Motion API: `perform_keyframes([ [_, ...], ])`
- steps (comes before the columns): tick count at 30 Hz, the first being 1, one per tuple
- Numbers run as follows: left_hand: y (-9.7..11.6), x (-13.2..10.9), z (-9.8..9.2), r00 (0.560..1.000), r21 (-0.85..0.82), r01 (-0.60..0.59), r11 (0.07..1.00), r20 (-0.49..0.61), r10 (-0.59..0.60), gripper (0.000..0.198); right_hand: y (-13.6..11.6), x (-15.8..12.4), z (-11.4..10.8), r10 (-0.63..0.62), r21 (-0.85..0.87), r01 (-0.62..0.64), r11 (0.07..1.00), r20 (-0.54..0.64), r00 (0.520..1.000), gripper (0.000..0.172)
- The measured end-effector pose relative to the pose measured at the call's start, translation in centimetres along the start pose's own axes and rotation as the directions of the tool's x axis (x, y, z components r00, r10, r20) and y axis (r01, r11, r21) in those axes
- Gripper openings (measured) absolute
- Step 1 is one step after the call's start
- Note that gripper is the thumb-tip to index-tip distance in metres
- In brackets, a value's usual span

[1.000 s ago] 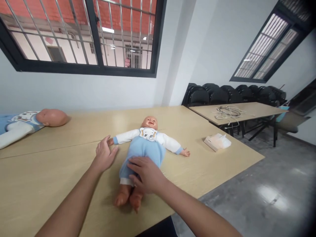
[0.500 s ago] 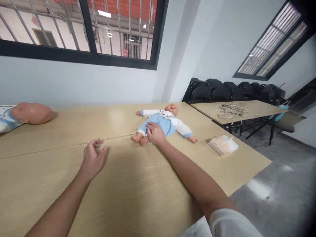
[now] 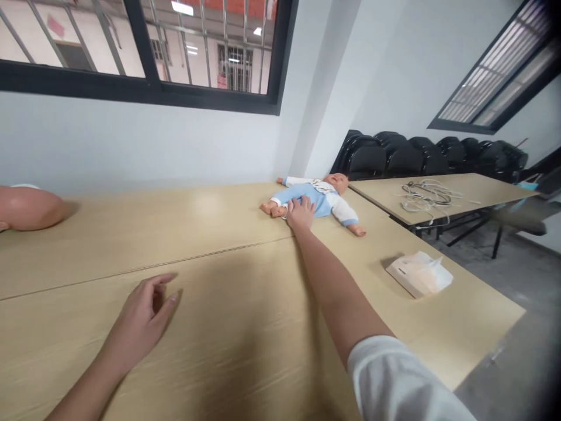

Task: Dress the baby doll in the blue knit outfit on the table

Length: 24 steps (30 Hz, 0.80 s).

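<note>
Presently, one doll (image 3: 322, 202) under one right hand (image 3: 301, 215)

The doll lies on the counter's (image 3: 201, 225) far side, fingers spread across it; I cannot tell any grip. One left hand (image 3: 139, 320), apart, curls loosely. One tissue box (image 3: 416, 278), one second doll's head (image 3: 33, 207) flank them.

Beneath our right grip (image 3: 300, 214) we see soft-looking, matt cloth on the doll's suit (image 3: 323, 204); beyond the grip, the doll's head (image 3: 338, 182) looks smooth, faintly glossy plastic. Around the grip, the counter (image 3: 210, 219) has a smooth, wood-toned sheen.
</note>
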<state>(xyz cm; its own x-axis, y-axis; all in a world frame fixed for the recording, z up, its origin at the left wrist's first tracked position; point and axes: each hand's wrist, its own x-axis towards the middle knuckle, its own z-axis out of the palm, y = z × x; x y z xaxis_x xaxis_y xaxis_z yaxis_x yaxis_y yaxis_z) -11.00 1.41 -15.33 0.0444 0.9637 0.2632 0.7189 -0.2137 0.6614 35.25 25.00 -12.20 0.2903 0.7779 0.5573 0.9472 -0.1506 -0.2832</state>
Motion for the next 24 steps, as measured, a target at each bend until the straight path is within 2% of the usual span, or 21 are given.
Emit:
perform_keyframes([
  [3,0.9,0.1,-0.3,0.999,0.034,-0.014,0.999,0.039,0.013,0.051,0.6,1.7,1.0,0.065,0.011,-0.065,0.998,0.004,0.998,0.053],
  [5,1.5,0.2,-0.5,0.998,0.034,-0.026,0.999,0.063,0.023,0.042,0.8,2.3,1.3,0.054,0.024,-0.053,0.998,-0.034,0.998,0.054],
  [9,2.3,1.1,-0.4,0.999,-0.029,-0.031,0.999,0.04,0.032,0.028,1.0,2.5,1.3,-0.102,0.071,0.114,0.991,-0.155,0.983,0.052],
  [12,2.2,2.8,-0.3,0.997,-0.055,-0.07,0.996,0.012,0.071,0.021,0.8,2.0,0.7,-0.191,0.119,0.219,0.968,-0.212,0.958,0.047],
  [14,1.7,4.6,-0.3,0.995,-0.011,-0.087,0.996,-0.054,0.087,0.018,0.4,1.3,0.0,-0.225,0.139,0.255,0.957,-0.202,0.953,0.04],
  [17,0.5,7.5,-1.1,0.98,0.09,-0.04,0.995,-0.191,0.056,0.02,-0.4,-0.5,-1.5,-0.293,0.129,0.312,0.941,-0.148,0.944,0.031],
  [20,-1.4,9.8,-3.8,0.953,0.177,0.023,0.984,-0.303,0.032,0.024,-1.2,-3.3,-3.3,-0.344,0.091,0.352,0.932,-0.093,0.935,0.029],
  [22,-3.2,10.8,-7.0,0.933,0.235,0.081,0.969,-0.36,0.009,0.027,-1.7,-5.2,-4.2,-0.379,0.091,0.382,0.92,-0.057,0.924,0.029],
  [24,-5.6,11.4,-11.2,0.904,0.279,0.17,0.945,-0.425,-0.038,0.033,-2.0,-6.8,-4.9,-0.423,0.122,0.421,0.899,-0.01,0.906,0.028],
])
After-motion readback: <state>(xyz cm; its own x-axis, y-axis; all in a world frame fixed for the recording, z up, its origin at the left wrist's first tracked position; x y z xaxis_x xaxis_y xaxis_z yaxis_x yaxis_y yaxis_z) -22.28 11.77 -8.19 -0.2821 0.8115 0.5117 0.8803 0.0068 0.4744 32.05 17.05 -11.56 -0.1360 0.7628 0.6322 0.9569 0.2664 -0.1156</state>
